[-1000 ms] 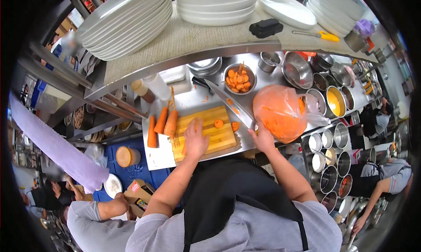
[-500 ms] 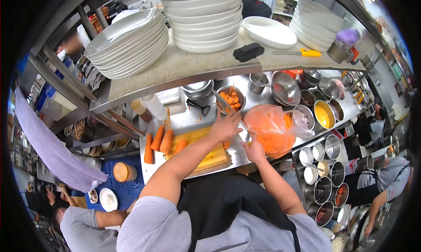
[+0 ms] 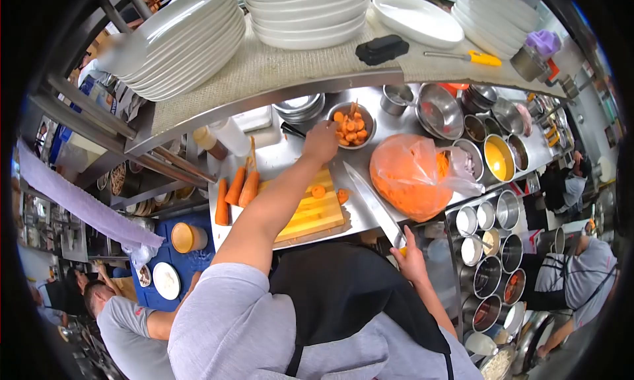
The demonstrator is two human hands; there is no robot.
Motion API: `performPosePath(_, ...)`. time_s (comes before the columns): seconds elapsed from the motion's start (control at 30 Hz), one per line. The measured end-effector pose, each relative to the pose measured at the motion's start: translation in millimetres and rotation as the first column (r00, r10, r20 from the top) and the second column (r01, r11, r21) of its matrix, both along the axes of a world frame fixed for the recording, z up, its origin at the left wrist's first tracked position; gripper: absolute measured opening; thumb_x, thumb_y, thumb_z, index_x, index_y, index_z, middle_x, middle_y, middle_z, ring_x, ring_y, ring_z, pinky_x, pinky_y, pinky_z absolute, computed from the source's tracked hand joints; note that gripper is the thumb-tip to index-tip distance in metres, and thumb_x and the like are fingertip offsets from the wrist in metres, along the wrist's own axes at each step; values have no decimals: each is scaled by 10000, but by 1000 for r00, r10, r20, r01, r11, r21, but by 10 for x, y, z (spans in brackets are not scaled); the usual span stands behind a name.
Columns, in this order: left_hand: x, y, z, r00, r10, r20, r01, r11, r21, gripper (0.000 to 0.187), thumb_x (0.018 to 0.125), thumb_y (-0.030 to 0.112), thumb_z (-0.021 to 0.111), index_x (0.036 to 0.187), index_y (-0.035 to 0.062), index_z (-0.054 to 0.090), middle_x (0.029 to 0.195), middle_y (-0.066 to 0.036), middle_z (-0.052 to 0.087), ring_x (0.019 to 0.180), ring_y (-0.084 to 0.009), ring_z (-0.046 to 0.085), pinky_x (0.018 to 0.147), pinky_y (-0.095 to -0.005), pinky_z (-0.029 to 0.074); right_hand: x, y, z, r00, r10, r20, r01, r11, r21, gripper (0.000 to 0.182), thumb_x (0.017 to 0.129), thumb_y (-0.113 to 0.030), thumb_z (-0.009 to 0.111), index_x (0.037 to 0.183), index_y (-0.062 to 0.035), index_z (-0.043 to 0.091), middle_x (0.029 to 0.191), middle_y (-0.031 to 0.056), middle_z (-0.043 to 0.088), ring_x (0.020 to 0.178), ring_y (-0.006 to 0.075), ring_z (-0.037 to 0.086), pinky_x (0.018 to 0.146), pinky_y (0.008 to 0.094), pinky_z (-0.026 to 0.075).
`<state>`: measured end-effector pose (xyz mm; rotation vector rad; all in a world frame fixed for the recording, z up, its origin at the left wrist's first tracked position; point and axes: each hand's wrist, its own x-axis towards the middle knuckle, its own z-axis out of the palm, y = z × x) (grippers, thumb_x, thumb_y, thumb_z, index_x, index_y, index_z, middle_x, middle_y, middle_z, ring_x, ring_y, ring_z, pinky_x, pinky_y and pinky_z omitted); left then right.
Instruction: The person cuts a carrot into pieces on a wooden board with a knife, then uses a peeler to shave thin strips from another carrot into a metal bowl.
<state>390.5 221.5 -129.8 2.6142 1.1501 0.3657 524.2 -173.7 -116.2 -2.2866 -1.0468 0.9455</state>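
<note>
My left hand [image 3: 321, 143] is closed at the left rim of a metal bowl [image 3: 371, 130] heaped with carrot pieces [image 3: 351, 127]; its fingertips are partly hidden. Beside that hand shows the black handle of a tool [image 3: 292, 130], its other end covered. My right hand [image 3: 412, 258] grips the yellow handle of a large knife [image 3: 375, 201], its blade pointing up and left over the counter. One cut carrot piece [image 3: 318, 191] lies on the wooden cutting board [image 3: 300, 225], another [image 3: 343, 195] by its right edge. Several whole carrots [image 3: 236, 187] lie left of the board.
Right of the knife sits a plastic bag of orange shreds [image 3: 411, 175]. Metal containers, one with yellow liquid [image 3: 499, 158], stand beyond it. An overhead shelf [image 3: 277, 69] carries stacked plates [image 3: 304, 13]. A co-worker [image 3: 129, 314] is at the lower left, another [image 3: 574, 274] at the right.
My left hand has come away from the knife blade to the bowl's left side. My right hand has drawn the knife down and right, away from the bowl. The view has tilted slightly downward.
</note>
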Motion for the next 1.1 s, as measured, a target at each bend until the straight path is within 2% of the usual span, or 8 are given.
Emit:
performPosePath(0.07,-191,-124,-105,997,73,40,-66,987,-146,439,875,185,675,1296,85,601,1237,-199,594,1154,-377,594,976,-481,506,8,-144,-84,1000,4,1,-4,999,-53,837,914,-302,711,1576,-107,238,1090,318,678,1024,498,650,875,533,507)
performPosePath(0.13,-424,-319,-356,984,44,-175,-100,941,-322,464,834,165,699,1284,97,605,1256,-218,579,1178,-403,576,978,-501,500,-7,-232,-168,1000,3,14,-2,998,-60,837,914,-304,712,1576,-112,238,1069,319,681,1002,501,654,860,534,510)
performPosePath(0.43,-733,-919,-625,990,-18,-142,-30,943,-330,453,766,175,733,1192,73,614,1274,-228,553,1114,-424,576,943,-507,500,69,-205,-322,999,3,51,2,994,-111,814,914,-306,709,1564,-113,258,1081,320,679,1009,497,653,865,541,510)
performPosePath(0.67,-72,-345,360,874,149,462,-127,989,-79,537,772,272,777,1237,64,608,1108,-217,642,1082,-419,608,955,-500,500,174,-138,-472,996,-7,86,15,995,-96,803,911,-310,711,1555,-117,273,1109,315,677,1036,498,644,882,544,506)
performPosePath(0.77,13,-368,251,998,19,54,-8,978,-206,492,787,293,784,1203,77,632,1147,-187,666,1150,-385,604,960,-501,492,174,-170,-478,995,-40,94,46,997,-70,798,911,-315,713,1552,-124,278,1079,307,687,1012,501,651,860,546,509)
performPosePath(0.87,-86,-966,-89,941,-134,-312,91,984,-151,324,842,257,697,1115,85,669,1131,-157,683,1140,-338,624,941,-524,476,169,-234,-482,991,-72,117,80,995,-63,781,912,-306,716,1546,-126,295,1052,306,691,989,504,655,833,543,510)
performPosePath(0.97,-108,-1181,-695,965,-60,-254,39,996,-85,271,887,209,606,1115,79,673,1118,-156,682,1121,-322,622,902,-525,461,179,-349,-609,991,-98,86,99,995,-11,762,912,-282,718,1540,-134,312,1048,309,688,986,505,653,822,534,512)
performPosePath(1.1,-69,-1221,-622,963,-34,-267,-37,966,-257,295,907,210,607,1160,68,656,1159,-185,661,1178,-353,590,921,-540,437,181,-505,-796,989,-128,68,126,991,39,752,911,-238,721,1538,-128,321,971,295,692,921,496,665,774,510,517)
